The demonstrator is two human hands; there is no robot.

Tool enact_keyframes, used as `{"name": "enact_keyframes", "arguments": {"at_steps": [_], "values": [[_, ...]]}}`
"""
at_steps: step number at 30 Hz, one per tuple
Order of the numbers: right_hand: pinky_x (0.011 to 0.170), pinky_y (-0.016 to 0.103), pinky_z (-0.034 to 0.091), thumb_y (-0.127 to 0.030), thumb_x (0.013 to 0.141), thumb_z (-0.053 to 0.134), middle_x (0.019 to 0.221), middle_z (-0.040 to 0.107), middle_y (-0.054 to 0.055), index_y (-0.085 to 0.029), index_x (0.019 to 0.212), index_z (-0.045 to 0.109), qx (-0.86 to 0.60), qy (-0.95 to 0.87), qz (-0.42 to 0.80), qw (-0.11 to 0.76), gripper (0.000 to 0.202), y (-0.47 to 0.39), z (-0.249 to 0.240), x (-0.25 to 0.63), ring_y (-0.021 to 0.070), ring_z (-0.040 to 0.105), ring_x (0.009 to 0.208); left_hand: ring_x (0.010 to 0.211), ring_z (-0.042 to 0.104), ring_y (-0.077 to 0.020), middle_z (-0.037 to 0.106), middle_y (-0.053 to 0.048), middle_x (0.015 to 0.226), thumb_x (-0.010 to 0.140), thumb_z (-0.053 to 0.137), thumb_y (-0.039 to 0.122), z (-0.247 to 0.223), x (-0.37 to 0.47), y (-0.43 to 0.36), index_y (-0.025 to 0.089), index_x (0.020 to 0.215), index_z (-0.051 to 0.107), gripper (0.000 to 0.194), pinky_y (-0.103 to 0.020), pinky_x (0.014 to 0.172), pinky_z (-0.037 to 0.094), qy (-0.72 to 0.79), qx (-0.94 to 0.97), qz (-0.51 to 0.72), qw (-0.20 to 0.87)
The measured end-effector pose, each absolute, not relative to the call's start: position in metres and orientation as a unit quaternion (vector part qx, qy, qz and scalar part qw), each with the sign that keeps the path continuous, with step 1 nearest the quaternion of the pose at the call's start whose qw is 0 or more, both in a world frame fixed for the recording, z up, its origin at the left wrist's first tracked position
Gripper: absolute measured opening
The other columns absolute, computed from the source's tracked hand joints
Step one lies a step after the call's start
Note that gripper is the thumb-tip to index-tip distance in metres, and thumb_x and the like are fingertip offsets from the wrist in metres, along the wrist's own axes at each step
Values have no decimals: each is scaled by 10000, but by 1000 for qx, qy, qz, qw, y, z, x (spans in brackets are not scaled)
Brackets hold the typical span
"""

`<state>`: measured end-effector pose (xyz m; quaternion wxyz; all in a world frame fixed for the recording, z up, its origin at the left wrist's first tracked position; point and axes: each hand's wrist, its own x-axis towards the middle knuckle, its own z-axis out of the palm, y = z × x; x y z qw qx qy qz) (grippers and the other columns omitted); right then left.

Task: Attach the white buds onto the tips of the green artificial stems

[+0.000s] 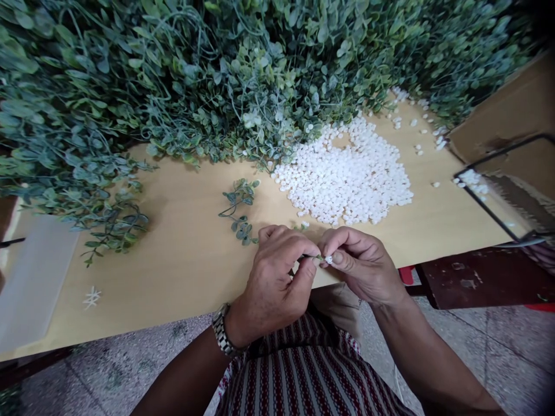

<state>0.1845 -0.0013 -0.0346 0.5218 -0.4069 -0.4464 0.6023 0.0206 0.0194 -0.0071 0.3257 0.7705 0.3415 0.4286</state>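
My left hand, with a metal watch on its wrist, pinches a green artificial leaf sprig by its stem. Part of the sprig lies past the knuckles, and the stem tip pokes out between thumb and forefinger. Close against it, my right hand holds a small white bead-like piece between thumb and forefinger. The piece meets the stem tip; whether the stem is inside it I cannot tell. Just beyond the hands lies a pile of similar white pieces.
A thick heap of artificial greenery fills the back of the table. At the right stand a cardboard box and a black metal frame. White sticks and a pale sheet lie at the left.
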Motion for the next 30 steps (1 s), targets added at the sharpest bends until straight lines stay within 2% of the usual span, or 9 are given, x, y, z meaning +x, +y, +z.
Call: {"name": "enact_keyframes", "arguments": {"at_steps": [11, 18, 24, 30], "values": [[611, 220, 399, -223, 781, 665, 706, 593, -21, -219, 785, 663, -399, -471, 581, 530, 6, -3, -39, 184, 88, 509, 650, 658, 493, -145, 587, -14, 676, 785, 487, 56, -8, 21, 20, 153, 746, 548, 122, -352, 713, 363, 332, 787, 422, 305], [586, 221, 389, -231, 771, 677, 681, 585, -21, -206, 759, 656, -413, -462, 568, 542, 35, -3, -33, 179, 86, 497, 622, 669, 503, -148, 584, -26, 683, 793, 501, 63, -14, 23, 18, 152, 758, 550, 108, -336, 697, 409, 320, 765, 453, 327], [591, 231, 414, -220, 777, 665, 694, 578, -15, -208, 763, 635, -418, -476, 531, 563, 35, -5, -32, 174, 102, 511, 645, 686, 512, -142, 578, -17, 687, 797, 506, 61, -15, 26, 17, 158, 760, 544, 111, -358, 780, 433, 320, 758, 465, 326], [632, 221, 425, -163, 826, 593, 735, 550, -17, -208, 807, 586, -421, -542, 471, 554, 49, -7, -34, 176, 94, 520, 693, 653, 528, -132, 597, -14, 662, 797, 499, 46, -14, 31, 16, 155, 741, 552, 133, -366, 796, 456, 318, 765, 471, 303]]}}
